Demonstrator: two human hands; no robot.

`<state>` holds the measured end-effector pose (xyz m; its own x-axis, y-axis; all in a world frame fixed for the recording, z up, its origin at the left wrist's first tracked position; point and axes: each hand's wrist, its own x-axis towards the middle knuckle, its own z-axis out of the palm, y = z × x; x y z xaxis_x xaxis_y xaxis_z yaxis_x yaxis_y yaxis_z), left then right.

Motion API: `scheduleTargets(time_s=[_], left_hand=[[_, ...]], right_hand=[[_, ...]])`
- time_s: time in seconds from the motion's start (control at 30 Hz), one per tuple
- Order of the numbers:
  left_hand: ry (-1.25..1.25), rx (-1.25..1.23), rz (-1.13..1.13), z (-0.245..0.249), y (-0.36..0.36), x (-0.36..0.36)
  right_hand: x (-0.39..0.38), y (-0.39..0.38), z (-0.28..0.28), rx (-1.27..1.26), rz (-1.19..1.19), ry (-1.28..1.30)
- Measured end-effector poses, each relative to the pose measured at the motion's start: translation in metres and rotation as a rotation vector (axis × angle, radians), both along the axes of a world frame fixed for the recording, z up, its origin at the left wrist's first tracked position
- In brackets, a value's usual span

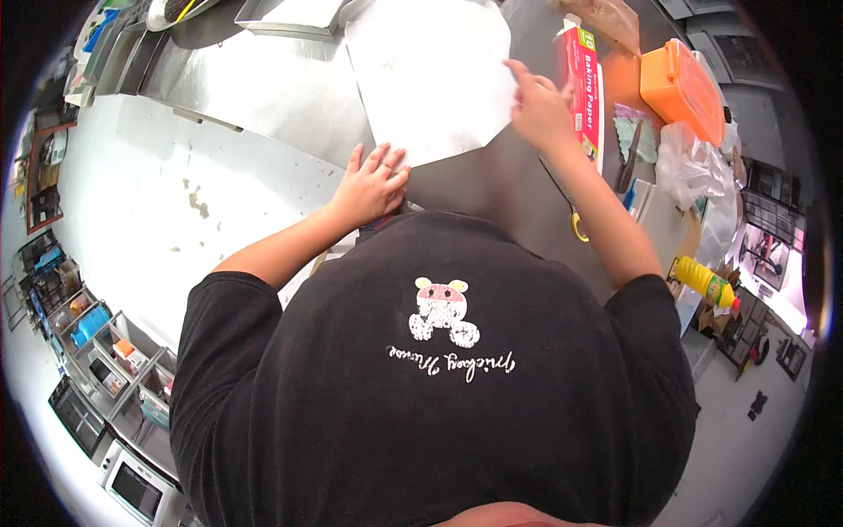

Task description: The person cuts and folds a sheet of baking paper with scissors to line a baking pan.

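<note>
the sheet of white paper (430, 70) is lying flat on the steel worktable (263, 88), directly ahead of the person, with its near corner pointing toward the black shirt (439, 386); the left hand (371, 186) is resting on that near corner, palm down, fingers stretched out and close together, pressing the paper onto the table; the right hand (540, 110) is sitting at the sheet's right edge, fingers bent, with one finger reaching over the paper; whether it is pinching the edge or only touching it cannot be told from the head view.

just beside the right hand, on its outer side, a red baking paper box (587, 88) is lying lengthwise on the table; beyond the box, an orange container (680, 83) is sitting near the table's right edge, and a crumpled clear plastic bag (694, 162) is lying below it in the view; a pair of scissors with a yellow handle (572, 215) is lying on the table under the right forearm; a yellow bottle (702, 281) is lying on its side at the far right, well apart from the sheet; a metal tray (290, 13) is sitting at the far end of the table, beside the sheet's far left corner.
</note>
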<state>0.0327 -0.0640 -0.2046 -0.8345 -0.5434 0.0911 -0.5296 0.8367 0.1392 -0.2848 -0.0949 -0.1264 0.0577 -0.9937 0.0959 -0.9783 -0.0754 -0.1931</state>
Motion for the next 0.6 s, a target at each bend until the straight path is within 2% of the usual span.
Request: scheduleTargets(time_s=[0.07,0.13,0.23,0.6], left_hand=[[0.029,0.008,0.006,-0.004,0.001,0.000],[0.017,0.018,0.005,-0.003,0.002,0.000],[-0.002,0.019,0.004,-0.003,0.000,-0.001],[-0.032,0.042,0.001,0.005,0.000,-0.002]], right_hand=[[-0.026,0.011,-0.008,0.007,-0.080,-0.044],[-0.049,0.020,-0.019,0.187,-0.237,-0.049],[-0.067,0.034,-0.042,0.246,-0.335,-0.068],[-0.065,0.042,-0.073,0.227,-0.395,0.059]])
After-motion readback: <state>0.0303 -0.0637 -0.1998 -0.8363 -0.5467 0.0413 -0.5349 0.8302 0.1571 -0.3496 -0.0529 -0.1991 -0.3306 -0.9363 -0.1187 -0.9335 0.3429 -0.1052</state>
